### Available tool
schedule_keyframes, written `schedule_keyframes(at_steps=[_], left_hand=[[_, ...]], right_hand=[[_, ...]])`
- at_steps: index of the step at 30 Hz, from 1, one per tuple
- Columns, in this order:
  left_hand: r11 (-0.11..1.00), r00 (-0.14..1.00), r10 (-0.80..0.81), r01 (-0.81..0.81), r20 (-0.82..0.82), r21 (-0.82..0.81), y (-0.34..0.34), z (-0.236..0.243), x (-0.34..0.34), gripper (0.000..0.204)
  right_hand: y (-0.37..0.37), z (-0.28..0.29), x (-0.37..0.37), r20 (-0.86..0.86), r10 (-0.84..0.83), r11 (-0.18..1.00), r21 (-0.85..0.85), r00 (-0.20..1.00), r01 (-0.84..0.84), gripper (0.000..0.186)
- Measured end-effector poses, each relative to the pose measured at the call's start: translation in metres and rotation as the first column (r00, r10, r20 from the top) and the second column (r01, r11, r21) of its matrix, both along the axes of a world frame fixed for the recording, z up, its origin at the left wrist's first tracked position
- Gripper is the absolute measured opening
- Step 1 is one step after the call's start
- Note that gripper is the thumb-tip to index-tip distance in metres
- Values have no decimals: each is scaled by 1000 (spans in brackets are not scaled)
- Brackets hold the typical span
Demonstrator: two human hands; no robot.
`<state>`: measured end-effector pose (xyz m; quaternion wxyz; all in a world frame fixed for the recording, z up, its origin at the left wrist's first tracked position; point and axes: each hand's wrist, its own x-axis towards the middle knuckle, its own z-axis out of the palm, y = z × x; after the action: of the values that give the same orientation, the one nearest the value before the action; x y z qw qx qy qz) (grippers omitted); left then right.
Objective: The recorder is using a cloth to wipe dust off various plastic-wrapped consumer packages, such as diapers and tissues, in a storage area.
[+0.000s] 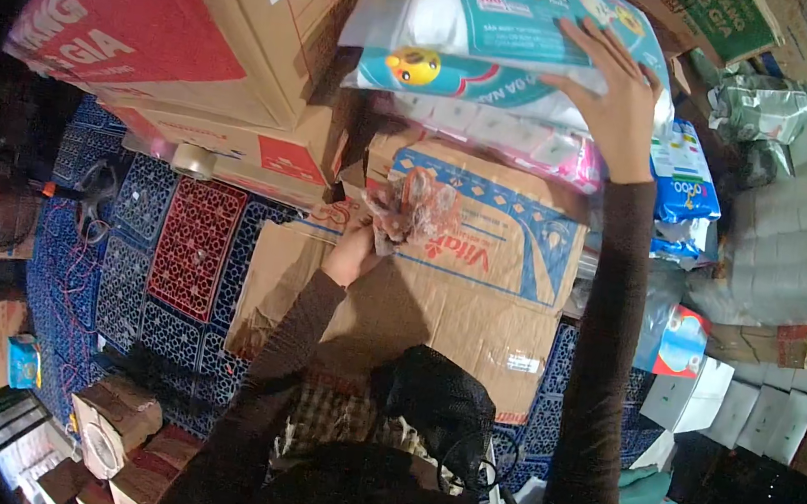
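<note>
Right hand (616,97) reaches up, palm flat and fingers spread on the white-and-teal plastic pack (496,32) that tops the stack; it presses the pack rather than pinching it. Under the pack lies a pink-patterned soft pack (518,143), and under that a brown cardboard box with blue print (484,252). Left hand (355,251) is at the box's front edge, its grip pressed together on a crumpled clear plastic wrapper (414,208) that seems reddish inside; contents are too blurred to tell. Left of the stack sit big cardboard cartons with red panels (180,23), with a roll of tape (193,161) on a lower one. Floor shows blue and red patterned mats (181,255). To the right are white stacked boxes (785,259) and blue-white packs (684,181). Both forearms wear dark sleeves.
</note>
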<state>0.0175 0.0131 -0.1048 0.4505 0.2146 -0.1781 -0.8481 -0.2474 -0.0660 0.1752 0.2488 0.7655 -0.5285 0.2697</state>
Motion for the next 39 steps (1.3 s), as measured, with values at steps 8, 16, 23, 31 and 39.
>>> schedule_keyframes(at_steps=[8, 16, 23, 31, 39], left_hand=[[1000, 995, -19, 17, -102, -17, 2, 11, 8, 12], [994, 992, 106, -105, -76, 20, 7, 20, 28, 25], [831, 809, 550, -505, 206, -234, 9, 105, 55, 36], [360, 423, 358, 760, 832, -541, 60, 144, -20, 40], [459, 396, 609, 531, 687, -713, 68, 120, -22, 28]], right_hand=[[141, 17, 20, -21, -80, 995, 59, 997, 81, 33], [254, -25, 43, 130, -149, 974, 189, 980, 123, 35], [241, -130, 57, 132, -127, 848, 528, 983, 39, 47], [248, -137, 53, 473, -198, 833, 543, 859, -107, 42], [226, -83, 51, 495, -255, 909, 416, 831, 31, 31]])
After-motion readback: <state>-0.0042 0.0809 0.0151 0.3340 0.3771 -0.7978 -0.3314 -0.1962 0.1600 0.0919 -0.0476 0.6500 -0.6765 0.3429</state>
